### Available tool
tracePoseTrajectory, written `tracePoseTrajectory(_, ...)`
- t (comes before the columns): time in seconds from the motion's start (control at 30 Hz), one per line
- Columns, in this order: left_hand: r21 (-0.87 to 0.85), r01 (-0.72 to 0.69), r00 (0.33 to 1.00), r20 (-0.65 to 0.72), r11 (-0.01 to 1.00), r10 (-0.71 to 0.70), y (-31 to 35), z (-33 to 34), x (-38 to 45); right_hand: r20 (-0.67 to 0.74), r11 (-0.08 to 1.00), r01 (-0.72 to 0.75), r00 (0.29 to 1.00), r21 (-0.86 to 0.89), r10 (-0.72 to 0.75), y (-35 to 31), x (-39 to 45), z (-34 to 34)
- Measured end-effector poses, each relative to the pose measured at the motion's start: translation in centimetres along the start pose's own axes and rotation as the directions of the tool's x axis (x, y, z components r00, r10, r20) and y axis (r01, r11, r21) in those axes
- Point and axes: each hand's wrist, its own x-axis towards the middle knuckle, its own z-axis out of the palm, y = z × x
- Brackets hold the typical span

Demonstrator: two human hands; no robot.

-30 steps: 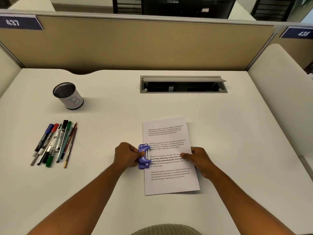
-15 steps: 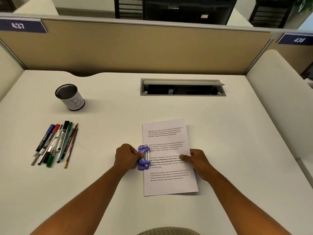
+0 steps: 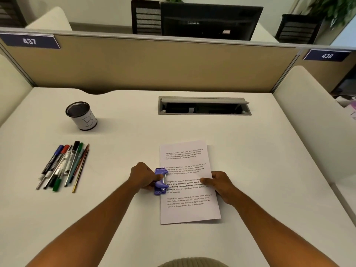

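Note:
A printed sheet of paper (image 3: pixel 187 211) lies on the white desk (image 3: pixel 260 170) in front of me. A small purple hole punch (image 3: pixel 160 181) sits over the sheet's left edge, about halfway down. My left hand (image 3: pixel 143 177) grips the punch from the left, thumb on its top. My right hand (image 3: pixel 218 185) holds the sheet's right edge, with thumb and fingertips on the paper.
A row of pens, markers and pencils (image 3: pixel 63 166) lies at the left. Behind them stands a mesh pen cup (image 3: pixel 81 116) marked B. A grey cable hatch (image 3: pixel 204 106) is open at the back, before the beige partition (image 3: pixel 154 64).
Both hands, the punch and the sheet keep their places on the desk. Only the camera has tilted up a little, so more of the far room shows.

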Motion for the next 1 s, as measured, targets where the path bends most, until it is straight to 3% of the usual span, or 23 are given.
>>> tracePoseTrajectory(0.57, -0.016, 0.041, 0.998, -0.056, 0.999, -0.042, 0.0, 1.1, -0.8, -0.154, 0.989, 0.028, 0.987, -0.147, -0.051, -0.9, -1.5, -4.5)
tracePoseTrajectory(0.67, 0.152, -0.030, 0.986, -0.157, 0.988, 0.054, 0.5, 1.6, -0.9, -0.170, 0.990, 0.040, 0.983, -0.136, -0.064, -0.9, -1.8, -5.1)
tracePoseTrajectory(0.73, 0.174, -0.135, 0.950, -0.259, 0.976, 0.177, 1.2, 2.4, -1.3, -0.171, 0.990, 0.057, 0.982, -0.128, -0.078, -1.1, -2.0, -5.4)
tracePoseTrajectory(0.87, 0.056, -0.374, 0.875, -0.311, 0.926, 0.372, 3.4, 5.1, -2.6, -0.151, 0.993, 0.102, 0.982, -0.062, -0.111, -1.9, -2.5, -5.8)
tracePoseTrajectory(0.93, -0.118, -0.324, 0.926, -0.243, 0.939, 0.289, 4.7, 5.9, -3.1, -0.139, 0.991, 0.130, 0.982, -0.011, -0.131, -2.6, -2.9, -5.8)
tracePoseTrajectory(1.0, -0.287, -0.215, 0.976, -0.093, 0.934, 0.197, 5.5, 6.4, -3.2, -0.126, 0.984, 0.175, 0.977, 0.026, -0.170, -3.4, -3.3, -5.8)
